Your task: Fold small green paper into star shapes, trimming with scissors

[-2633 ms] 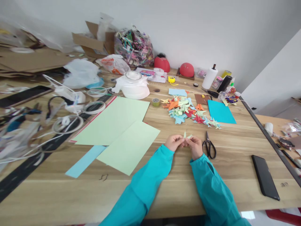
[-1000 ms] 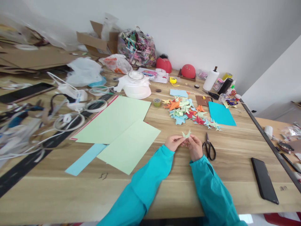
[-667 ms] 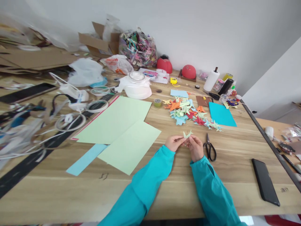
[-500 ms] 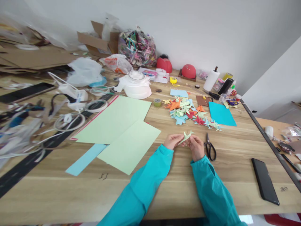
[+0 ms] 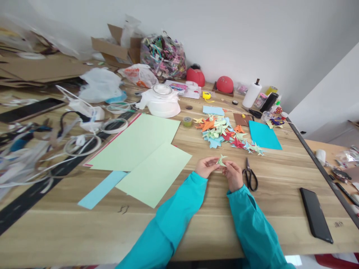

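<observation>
Between my hands is a small pale green folded paper crane (image 5: 221,160) with pointed tips. My left hand (image 5: 206,167) pinches its left side between thumb and fingers. From the right, my right hand (image 5: 233,175) has thumb and fingertips closed at its other side. Black-handled scissors (image 5: 251,177) lie on the table just right of my right hand. Beyond my hands is a heap of folded paper cranes (image 5: 220,130) in green, orange, red and blue.
Large pale green paper sheets (image 5: 157,173) and a blue paper strip (image 5: 102,189) lie left. A turquoise sheet (image 5: 265,135) is right of the heap. A black phone (image 5: 316,215) rests front right. Cables (image 5: 82,145) and white tape rolls clutter the left; a white bottle (image 5: 252,95) stands behind.
The paper crane has been turned between my fingers and its points now face another way. My hands stay in nearly the same place.
</observation>
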